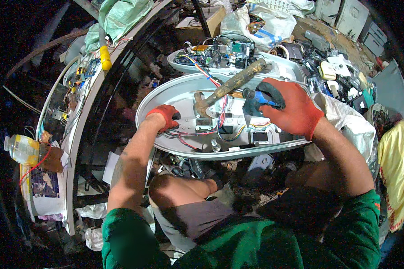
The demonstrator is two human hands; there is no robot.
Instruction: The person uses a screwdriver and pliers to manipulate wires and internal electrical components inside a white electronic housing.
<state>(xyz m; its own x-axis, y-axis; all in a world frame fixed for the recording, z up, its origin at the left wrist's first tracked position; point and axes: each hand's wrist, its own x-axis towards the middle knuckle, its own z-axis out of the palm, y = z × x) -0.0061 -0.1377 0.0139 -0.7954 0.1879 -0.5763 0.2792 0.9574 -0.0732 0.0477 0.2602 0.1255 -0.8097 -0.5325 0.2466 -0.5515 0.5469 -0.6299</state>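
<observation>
An oval grey housing shell (pixel 155 96) lies open in front of me, with small boards and coloured wires (pixel 221 112) inside. My left hand (pixel 166 117), in a red glove, is over its left end with the fingers curled down near the wires. What lies under those fingers is hidden. My right hand (pixel 296 105), also gloved, is closed round a blue-and-black handled tool (pixel 262 97) above the shell's right half. Most of the tool is covered by the glove, so its kind does not show. A worn hammer (pixel 231 85) rests across the shell, its head inside.
Behind the shell stands a second grey housing half (pixel 292 67) carrying circuit boards (pixel 238 54). Electronic scrap (pixel 341 76) is heaped at the right, beside white sacks (pixel 260 24) and a yellow sack (pixel 395 170). A long curved frame (pixel 87 107) with a plastic jar (pixel 22 149) runs along the left.
</observation>
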